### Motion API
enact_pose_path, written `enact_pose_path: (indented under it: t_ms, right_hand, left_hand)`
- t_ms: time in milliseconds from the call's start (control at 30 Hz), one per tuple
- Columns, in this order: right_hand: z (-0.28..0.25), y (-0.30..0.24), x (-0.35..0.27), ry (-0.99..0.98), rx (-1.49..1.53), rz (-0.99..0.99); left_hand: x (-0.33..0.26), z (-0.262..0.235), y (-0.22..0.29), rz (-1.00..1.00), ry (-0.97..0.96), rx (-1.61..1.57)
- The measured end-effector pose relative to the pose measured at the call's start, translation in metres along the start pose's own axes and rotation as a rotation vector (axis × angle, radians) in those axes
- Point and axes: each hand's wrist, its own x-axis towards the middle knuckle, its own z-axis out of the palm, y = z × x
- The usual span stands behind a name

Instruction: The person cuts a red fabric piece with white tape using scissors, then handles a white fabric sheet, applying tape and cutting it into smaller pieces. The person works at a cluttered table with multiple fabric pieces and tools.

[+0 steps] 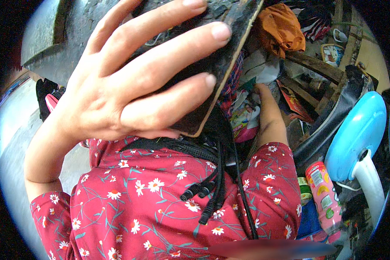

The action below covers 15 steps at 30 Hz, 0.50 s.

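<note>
Close in front, my left hand (138, 78) is laid over a dark, scuffed flat panel (190, 108). Its fingers spread across the panel's face, and part of the thumb shows at the lower edge, so the hand grips it near one corner. The panel tilts up, and its pale worn edge runs toward the top. Farther right, my right hand (262, 90) reaches down into a heap of plastic packaging. Beside its wrist lies a white, green and pink plastic packet (246, 119). The right fingers are mostly hidden among the wrappings, and what they touch is unclear.
An orange bag (281, 28) lies at the back right, by wooden slats (316, 67). A black padded edge (325, 117) curves along the right. Nearer are a light-blue round-headed object (357, 136) on a white stem and a pink drink bottle (323, 190). Black cords (212, 190) hang at my front.
</note>
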Motion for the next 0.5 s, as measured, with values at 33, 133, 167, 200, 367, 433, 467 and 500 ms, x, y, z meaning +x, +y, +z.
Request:
enact_pose_path:
  t_ms: [33, 133, 167, 200, 367, 433, 467, 500]
  right_hand:
    - [0.006, 0.001, -0.002, -0.006, 0.008, 0.005]
    - [0.029, 0.008, -0.014, -0.013, 0.070, 0.053]
    - [0.033, 0.008, -0.015, -0.021, 0.076, 0.060]
    - [0.041, 0.009, -0.019, -0.028, 0.083, 0.064]
    - [0.065, 0.015, -0.033, -0.027, 0.141, 0.114]
    - [0.072, 0.016, -0.038, -0.026, 0.158, 0.118]
    - [0.069, 0.011, -0.029, -0.018, 0.175, 0.114]
    - [0.077, 0.016, -0.041, -0.025, 0.169, 0.122]
  left_hand:
    - [-0.006, -0.004, -0.012, 0.131, -0.071, 0.076]
    - [-0.022, -0.016, -0.003, 0.105, -0.220, 0.024]
    - [-0.029, -0.016, 0.000, 0.072, -0.267, -0.004]
    - [-0.034, -0.012, 0.007, -0.011, -0.182, -0.029]
    - [-0.050, 0.001, 0.021, 0.002, -0.009, -0.017]
    - [-0.051, 0.004, 0.021, 0.021, 0.030, -0.058]
    - [-0.051, 0.005, 0.022, 0.048, 0.061, 0.023]
    - [-0.050, 0.009, 0.024, 0.029, 0.122, 0.016]
